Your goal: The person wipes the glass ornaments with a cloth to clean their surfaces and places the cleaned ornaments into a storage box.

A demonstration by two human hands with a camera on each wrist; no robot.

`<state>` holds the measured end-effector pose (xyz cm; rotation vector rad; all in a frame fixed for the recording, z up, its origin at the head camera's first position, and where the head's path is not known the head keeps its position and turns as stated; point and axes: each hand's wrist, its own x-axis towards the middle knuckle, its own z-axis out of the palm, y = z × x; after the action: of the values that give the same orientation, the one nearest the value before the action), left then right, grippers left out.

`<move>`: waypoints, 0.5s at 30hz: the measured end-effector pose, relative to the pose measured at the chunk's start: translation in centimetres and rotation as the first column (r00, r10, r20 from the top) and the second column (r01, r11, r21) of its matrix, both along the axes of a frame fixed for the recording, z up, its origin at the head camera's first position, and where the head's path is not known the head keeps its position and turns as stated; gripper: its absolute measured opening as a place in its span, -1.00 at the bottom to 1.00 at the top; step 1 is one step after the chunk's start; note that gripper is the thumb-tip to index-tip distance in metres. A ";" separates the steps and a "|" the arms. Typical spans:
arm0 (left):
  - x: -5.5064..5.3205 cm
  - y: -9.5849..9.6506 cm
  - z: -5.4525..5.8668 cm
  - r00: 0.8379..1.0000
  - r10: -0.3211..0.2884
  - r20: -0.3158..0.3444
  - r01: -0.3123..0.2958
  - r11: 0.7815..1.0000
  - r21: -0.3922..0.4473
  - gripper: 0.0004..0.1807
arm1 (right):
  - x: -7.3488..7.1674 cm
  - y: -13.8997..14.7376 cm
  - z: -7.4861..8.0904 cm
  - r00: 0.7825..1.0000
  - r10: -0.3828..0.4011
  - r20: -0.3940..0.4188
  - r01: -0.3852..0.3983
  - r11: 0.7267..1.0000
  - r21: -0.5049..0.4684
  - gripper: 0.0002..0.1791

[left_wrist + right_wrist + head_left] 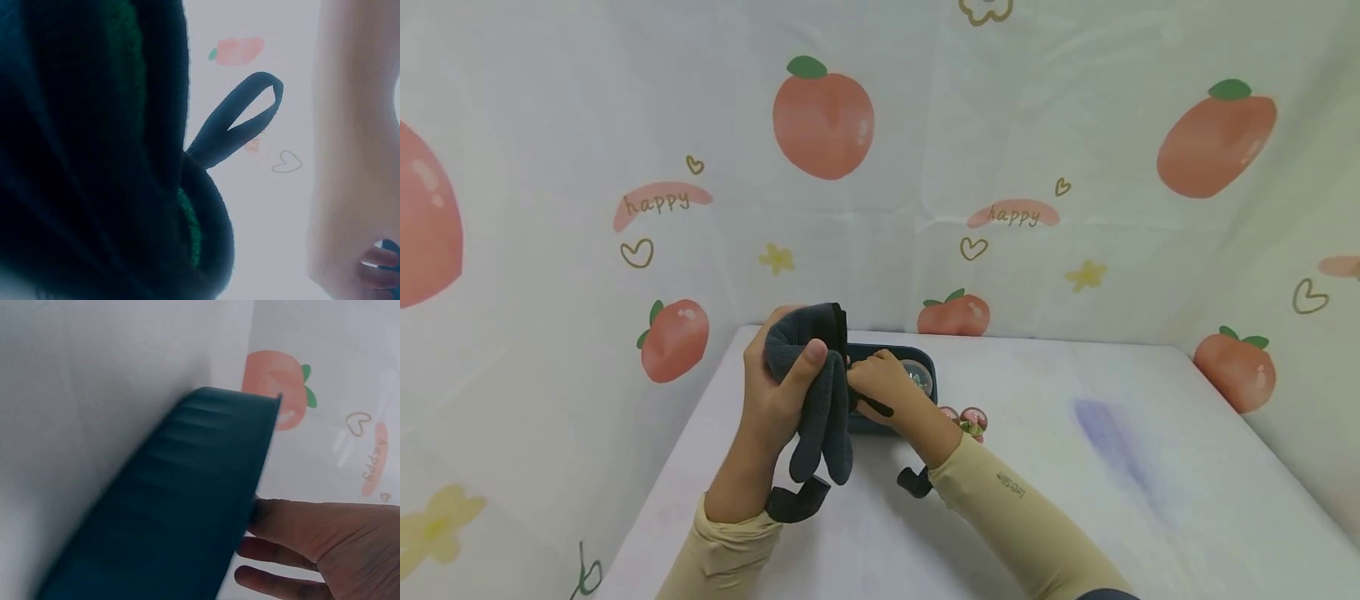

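Dark folded cloth (pixel 829 396) held up near a blue tub (pixel 887 347)
The left hand (pixel 767 396)'s fingers grip the cloth above the white surface (pixel 1022 475); the right hand (pixel 887 383) is at the tub, its fingers' hold impossible to tell.

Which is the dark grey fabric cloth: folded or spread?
Folded: the dark grey cloth bends over in the left hand, two lengths hanging together.

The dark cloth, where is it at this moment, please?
In the head view, the dark cloth is left of centre, gripped by the left hand beside the right hand, partly hiding the blue tray.
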<state>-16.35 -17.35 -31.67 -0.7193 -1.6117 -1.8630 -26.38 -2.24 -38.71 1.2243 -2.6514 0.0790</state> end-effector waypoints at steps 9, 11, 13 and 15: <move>-0.1 0.2 -0.4 0.999 -0.011 0.043 0.012 1.000 -0.017 -0.58 | 0.8 3.9 1.3 0.996 0.000 -0.092 -0.013 0.989 -0.149 -0.73; -0.2 0.3 -0.3 0.999 -0.008 0.047 0.009 1.000 -0.026 -0.60 | 0.9 5.4 1.6 0.996 0.026 -0.081 -0.045 0.970 -0.238 -0.74; -0.3 0.4 -0.3 0.998 -0.011 0.055 0.013 0.999 -0.035 -0.60 | 1.1 7.0 1.9 0.998 0.047 -0.051 -0.060 0.949 -0.310 -0.71; -0.3 0.6 -0.3 0.998 -0.014 0.061 0.017 0.999 -0.044 -0.59 | 1.5 8.6 2.1 0.998 0.060 -0.019 -0.063 0.925 -0.374 -0.61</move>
<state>-16.67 -16.78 -32.00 -0.7026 -1.6945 -1.8820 -24.89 6.35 -36.62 1.1693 -2.4354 0.5634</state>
